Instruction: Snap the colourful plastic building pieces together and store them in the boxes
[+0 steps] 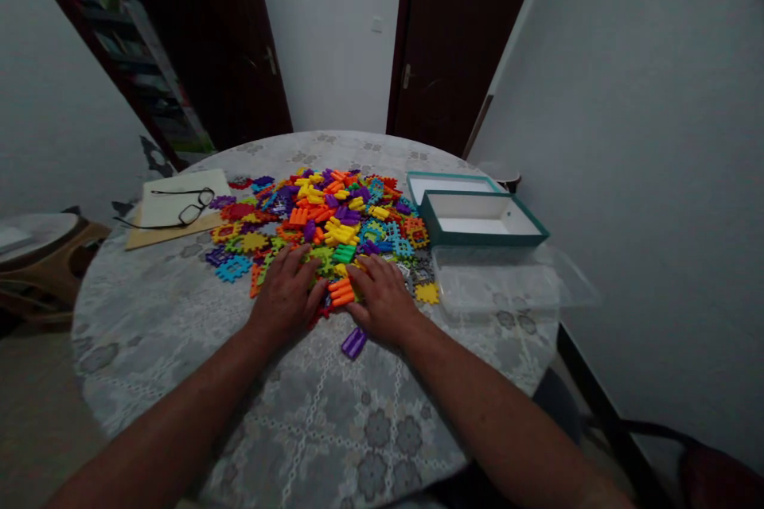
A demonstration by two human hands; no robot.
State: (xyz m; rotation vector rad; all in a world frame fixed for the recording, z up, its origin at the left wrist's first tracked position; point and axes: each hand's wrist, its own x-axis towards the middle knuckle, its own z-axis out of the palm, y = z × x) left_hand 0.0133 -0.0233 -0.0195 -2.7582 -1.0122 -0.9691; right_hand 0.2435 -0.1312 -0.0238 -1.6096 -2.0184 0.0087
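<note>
A heap of colourful plastic building pieces (341, 232) lies in the middle of the table, in yellow, orange, purple, blue, green and red. My left hand (285, 294) rests on its near left edge, fingers stretched forward over green and red pieces. On the near right edge lies my right hand (385, 298), fingers extended and thumb apart, beside an orange ridged piece (341, 293) that sits between both hands. Just beyond my right fingers is a green ridged piece (344, 254). A single purple piece (354, 343) lies apart on the tablecloth, below my right thumb. Some fingertips blend into the heap.
An open teal box (486, 238) with a white inside stands right of the heap, its lid (450, 181) behind it. Clear plastic trays (501, 286) lie in front. At left, black glasses (191, 213) rest on a paper pad (158, 203). A patterned cloth (334, 429) covers the round table.
</note>
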